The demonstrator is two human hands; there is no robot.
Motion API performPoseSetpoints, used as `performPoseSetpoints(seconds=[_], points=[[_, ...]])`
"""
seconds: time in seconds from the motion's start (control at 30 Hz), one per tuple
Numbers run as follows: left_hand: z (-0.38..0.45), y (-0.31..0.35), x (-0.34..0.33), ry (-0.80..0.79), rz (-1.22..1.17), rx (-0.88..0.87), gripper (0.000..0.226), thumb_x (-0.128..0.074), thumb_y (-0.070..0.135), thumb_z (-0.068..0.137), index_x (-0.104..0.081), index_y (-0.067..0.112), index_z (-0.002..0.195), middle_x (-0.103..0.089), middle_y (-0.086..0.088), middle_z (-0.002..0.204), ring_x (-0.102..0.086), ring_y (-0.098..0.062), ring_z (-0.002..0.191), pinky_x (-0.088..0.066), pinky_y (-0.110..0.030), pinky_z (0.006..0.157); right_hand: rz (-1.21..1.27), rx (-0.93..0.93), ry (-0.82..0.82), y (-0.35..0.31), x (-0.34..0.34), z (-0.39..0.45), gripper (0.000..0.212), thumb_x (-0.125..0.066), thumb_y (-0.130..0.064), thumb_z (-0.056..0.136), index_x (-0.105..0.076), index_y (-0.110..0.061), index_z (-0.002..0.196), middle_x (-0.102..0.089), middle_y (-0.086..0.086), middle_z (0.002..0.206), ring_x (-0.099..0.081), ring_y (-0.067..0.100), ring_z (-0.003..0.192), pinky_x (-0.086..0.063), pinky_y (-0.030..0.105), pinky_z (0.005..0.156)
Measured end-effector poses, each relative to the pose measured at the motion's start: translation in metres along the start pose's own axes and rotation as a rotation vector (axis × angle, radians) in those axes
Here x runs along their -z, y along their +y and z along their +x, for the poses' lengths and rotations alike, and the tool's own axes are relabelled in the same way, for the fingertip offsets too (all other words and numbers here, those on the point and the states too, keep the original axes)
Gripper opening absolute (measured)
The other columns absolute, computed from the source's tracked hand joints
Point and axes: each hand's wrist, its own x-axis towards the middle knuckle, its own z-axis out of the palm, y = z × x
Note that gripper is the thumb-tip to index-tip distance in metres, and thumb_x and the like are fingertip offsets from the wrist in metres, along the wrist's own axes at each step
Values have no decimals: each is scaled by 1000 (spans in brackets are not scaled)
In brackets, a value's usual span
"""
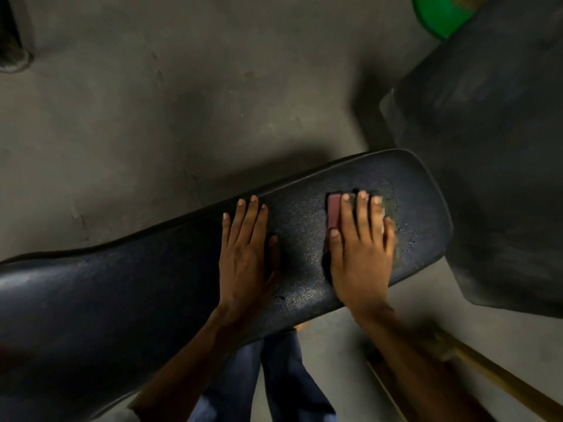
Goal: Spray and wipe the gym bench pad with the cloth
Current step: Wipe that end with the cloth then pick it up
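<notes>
The dark padded gym bench pad (152,284) runs from lower left to upper right across the view. My left hand (246,257) lies flat on its middle, fingers spread, holding nothing. My right hand (359,254) presses a folded cloth (334,213) onto the pad near its right end. The cloth shows a reddish edge left of my fingers and a pale edge to the right; most of it is hidden under my palm. Wet spots glisten on the pad around the cloth. No spray bottle is in view.
A large dark block (487,147) stands close to the pad's right end. A green round object (438,13) sits at the top right. Grey concrete floor (182,102) lies beyond the bench. A wooden bar (499,379) crosses the lower right; my trouser legs (274,382) show below.
</notes>
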Motion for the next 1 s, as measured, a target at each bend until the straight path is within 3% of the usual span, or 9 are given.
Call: performPoseSetpoints(seconds=[0.1, 0.23, 0.37, 0.53, 0.67, 0.8, 1.0], points=[[14, 17, -5, -26, -14, -66, 59, -49, 24, 107, -38, 5, 161, -28, -13, 173, -15, -25, 164, -10, -50, 135, 0, 130, 1, -21, -5, 5, 62, -27, -42, 114, -18, -26, 173, -13, 4, 182, -6, 27, 169, -15, 58, 135], [22, 25, -19, -123, 106, -123, 60, -42, 30, 109, -34, 8, 164, -25, -14, 174, -15, -28, 164, -14, -57, 133, -10, 285, 43, -12, 5, 61, 60, -30, -44, 114, -24, -28, 172, -19, 3, 181, -12, 25, 169, -21, 53, 131], [22, 24, -17, -109, 104, -131, 60, -46, 31, 108, -37, 7, 162, -27, -14, 174, -18, -29, 164, -15, -58, 132, 1, 90, 91, 36, 18, 87, 60, -26, -48, 114, -22, -31, 172, -17, 1, 182, -9, 22, 169, -21, 53, 131], [36, 43, -21, -88, 55, -181, 63, -51, 31, 107, -36, 6, 163, -26, -14, 174, -18, -28, 164, -12, -55, 134, -24, -104, 104, 59, 15, 36, 63, -24, -47, 113, -21, -26, 173, -12, 3, 182, -7, 25, 169, -19, 57, 133], [40, 54, -33, -158, 97, -230, 60, -41, 35, 109, -36, 10, 163, -26, -11, 175, -16, -27, 164, -8, -53, 134, -49, 43, 46, 24, 4, 13, 63, -28, -44, 113, -22, -26, 172, -18, 4, 181, -11, 27, 169, -19, 57, 133], [40, 50, -34, -174, 132, -231, 60, -42, 38, 109, -37, 14, 163, -26, -9, 175, -16, -25, 164, -8, -51, 135, -42, 187, 76, 31, 8, 60, 61, -27, -45, 114, -21, -29, 172, -17, 2, 182, -9, 24, 169, -19, 54, 132], [40, 63, -32, -124, 73, -211, 59, -50, 29, 104, -44, 11, 160, -30, -10, 173, -20, -27, 164, -12, -54, 134, 38, -143, 144, 89, 18, 62, 63, -27, -49, 112, -22, -31, 172, -20, 0, 181, -14, 24, 168, -23, 56, 131]])
